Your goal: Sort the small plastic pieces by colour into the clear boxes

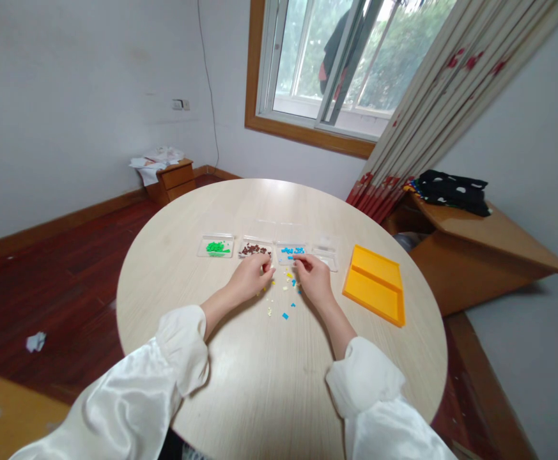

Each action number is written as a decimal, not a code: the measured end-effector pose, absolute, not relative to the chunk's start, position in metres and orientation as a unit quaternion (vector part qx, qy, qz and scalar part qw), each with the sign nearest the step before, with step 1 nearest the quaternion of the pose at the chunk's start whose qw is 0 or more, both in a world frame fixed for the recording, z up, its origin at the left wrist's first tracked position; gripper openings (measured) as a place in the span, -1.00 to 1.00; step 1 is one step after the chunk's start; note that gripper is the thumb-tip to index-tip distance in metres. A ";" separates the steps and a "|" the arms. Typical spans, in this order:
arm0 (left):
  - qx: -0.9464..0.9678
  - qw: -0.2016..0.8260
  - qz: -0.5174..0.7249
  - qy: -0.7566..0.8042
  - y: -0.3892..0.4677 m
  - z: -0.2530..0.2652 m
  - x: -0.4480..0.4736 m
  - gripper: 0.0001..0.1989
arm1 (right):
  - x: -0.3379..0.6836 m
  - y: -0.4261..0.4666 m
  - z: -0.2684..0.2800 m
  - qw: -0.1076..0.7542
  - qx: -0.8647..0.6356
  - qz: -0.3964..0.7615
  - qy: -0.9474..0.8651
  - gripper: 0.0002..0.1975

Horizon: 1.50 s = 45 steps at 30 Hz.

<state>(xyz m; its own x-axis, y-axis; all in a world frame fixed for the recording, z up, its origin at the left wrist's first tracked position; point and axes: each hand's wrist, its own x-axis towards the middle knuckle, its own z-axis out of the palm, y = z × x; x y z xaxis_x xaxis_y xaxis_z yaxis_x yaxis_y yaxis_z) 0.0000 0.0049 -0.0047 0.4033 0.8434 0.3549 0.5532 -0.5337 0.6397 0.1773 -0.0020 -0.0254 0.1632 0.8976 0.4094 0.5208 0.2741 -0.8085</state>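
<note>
My left hand is closed, its fingers curled in front of the clear box of small brown pieces. Whatever it holds is too small to make out. My right hand is pinched, its fingertips over the near edge of the clear box of small blue pieces. A blue bit shows at those fingertips, but I cannot tell if it is gripped. Between and below the hands lie scattered loose pieces: yellow, pale cream and blue.
A clear box of green pieces stands left of the brown ones. Another clear box is partly behind my right hand. An orange two-part tray lies on the right of the round table. A person shows through the window.
</note>
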 end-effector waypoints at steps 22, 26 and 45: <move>0.812 0.234 0.340 0.413 0.005 -0.007 0.000 -0.77 | 0.195 0.014 -0.020 0.699 -0.436 0.482 -0.298 -0.78; 0.812 0.236 0.336 0.416 0.005 -0.007 0.000 -0.78 | 0.197 0.008 -0.009 0.700 -0.386 0.528 -0.287 -0.76; 0.815 0.230 0.326 0.421 0.004 -0.007 0.001 -0.78 | 0.228 -0.017 -0.002 0.209 -0.596 0.258 -0.731 -0.80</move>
<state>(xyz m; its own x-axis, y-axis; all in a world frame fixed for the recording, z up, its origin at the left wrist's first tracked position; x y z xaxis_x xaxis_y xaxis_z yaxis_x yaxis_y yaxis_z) 0.0014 0.0043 -0.0066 0.4339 0.8355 0.3371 0.5351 -0.5400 0.6496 0.2280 -0.0172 -0.0023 -0.2016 0.9795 -0.0027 0.7637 0.1555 -0.6266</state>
